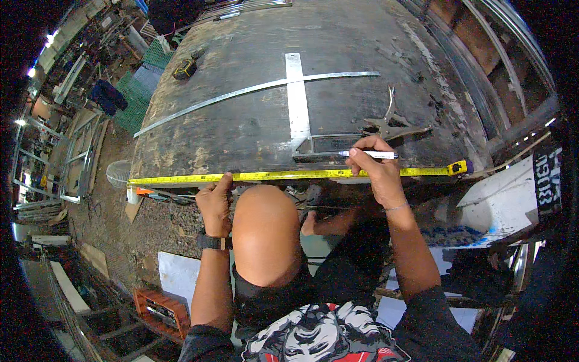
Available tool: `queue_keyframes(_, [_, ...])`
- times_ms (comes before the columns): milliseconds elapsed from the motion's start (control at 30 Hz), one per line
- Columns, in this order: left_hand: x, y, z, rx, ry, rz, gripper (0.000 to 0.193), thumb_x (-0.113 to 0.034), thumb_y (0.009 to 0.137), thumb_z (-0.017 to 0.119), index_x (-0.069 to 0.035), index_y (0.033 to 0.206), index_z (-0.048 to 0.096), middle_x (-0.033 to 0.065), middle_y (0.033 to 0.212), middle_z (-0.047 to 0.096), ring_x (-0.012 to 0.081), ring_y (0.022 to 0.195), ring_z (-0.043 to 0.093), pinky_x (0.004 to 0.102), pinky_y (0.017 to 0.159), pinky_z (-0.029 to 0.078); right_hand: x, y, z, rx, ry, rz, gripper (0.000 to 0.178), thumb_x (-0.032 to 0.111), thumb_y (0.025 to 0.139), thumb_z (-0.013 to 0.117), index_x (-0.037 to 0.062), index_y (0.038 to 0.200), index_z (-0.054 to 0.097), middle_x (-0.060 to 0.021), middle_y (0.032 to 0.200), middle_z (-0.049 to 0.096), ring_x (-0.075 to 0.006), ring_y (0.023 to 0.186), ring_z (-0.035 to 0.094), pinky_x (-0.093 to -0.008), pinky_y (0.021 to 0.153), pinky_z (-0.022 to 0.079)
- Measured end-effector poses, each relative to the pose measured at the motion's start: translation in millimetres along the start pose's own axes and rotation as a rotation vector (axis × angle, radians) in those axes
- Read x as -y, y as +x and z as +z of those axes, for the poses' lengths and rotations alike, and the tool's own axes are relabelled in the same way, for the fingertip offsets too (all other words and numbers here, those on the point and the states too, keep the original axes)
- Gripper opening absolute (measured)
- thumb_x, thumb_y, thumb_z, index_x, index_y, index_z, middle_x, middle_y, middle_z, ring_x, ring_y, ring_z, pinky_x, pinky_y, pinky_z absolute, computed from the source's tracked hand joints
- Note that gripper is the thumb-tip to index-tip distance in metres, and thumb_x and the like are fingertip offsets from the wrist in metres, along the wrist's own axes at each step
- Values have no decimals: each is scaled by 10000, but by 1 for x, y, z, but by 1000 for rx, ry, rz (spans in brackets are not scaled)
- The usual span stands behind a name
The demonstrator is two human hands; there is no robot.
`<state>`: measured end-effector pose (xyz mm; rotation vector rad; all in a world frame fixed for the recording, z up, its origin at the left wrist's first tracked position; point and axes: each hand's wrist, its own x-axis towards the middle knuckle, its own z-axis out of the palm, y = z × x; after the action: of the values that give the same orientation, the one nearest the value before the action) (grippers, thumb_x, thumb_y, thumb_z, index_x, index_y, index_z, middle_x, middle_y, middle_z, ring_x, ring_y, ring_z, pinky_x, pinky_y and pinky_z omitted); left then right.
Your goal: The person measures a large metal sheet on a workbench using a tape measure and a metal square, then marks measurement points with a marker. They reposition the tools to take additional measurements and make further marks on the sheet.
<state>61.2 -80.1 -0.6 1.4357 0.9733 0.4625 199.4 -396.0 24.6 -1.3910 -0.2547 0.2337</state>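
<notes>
A yellow tape measure blade (271, 177) is stretched along the near edge of a dark, worn tabletop (241, 139), its case (458, 168) at the right end. My left hand (215, 206) is closed at that edge, pinching the blade between thumb and fingers. Between the fingers of my right hand (379, 172) is a white marker pen (377, 155), its tip pointing left just above the blade. Close to the tip lies a steel square (297, 102), its base toward me. A long thin metal ruler (229, 93) crosses the square's blade.
Locking pliers (389, 125) rest right of the square. A dark and yellow coiled item (184, 68) sits far left on the table, and another pen (226, 16) at the back. My bent knee (266, 235) rises against the near edge. An orange crate (161, 314) stands low on the left.
</notes>
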Motion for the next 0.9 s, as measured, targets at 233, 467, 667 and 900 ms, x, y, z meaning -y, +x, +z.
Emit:
queue_keyframes(233, [3, 2, 0, 5, 3, 38, 303, -241, 877, 833, -4, 729, 717, 2, 638, 633, 71, 512, 498, 254, 479, 346, 6, -4, 10, 67, -139, -58, 158, 126, 899, 774, 51, 934, 640, -9, 775, 678, -64, 665, 596, -244, 601, 496])
queue_keyframes(467, [4, 3, 0, 9, -13, 99, 308, -244, 896, 814, 0, 734, 720, 3, 635, 636, 72, 502, 489, 257, 480, 347, 8, -6, 34, 163, -190, -22, 175, 126, 893, 792, 44, 866, 639, -14, 766, 694, -68, 683, 634, -241, 600, 507])
queue_keyframes(667, [5, 3, -1, 16, 2, 101, 308, -236, 903, 806, -8, 718, 714, 11, 630, 639, 74, 501, 493, 254, 480, 356, 2, 0, 41, 158, -213, -56, 178, 113, 898, 782, 48, 839, 627, -22, 752, 695, -68, 686, 636, -242, 610, 508])
queue_keyframes(900, [5, 3, -1, 30, -35, 105, 301, -219, 892, 819, -18, 698, 707, 11, 621, 627, 74, 503, 486, 259, 483, 359, -1, 2, 35, 125, -220, -85, 187, 102, 907, 764, 45, 829, 603, -26, 735, 674, -76, 674, 635, -247, 605, 498])
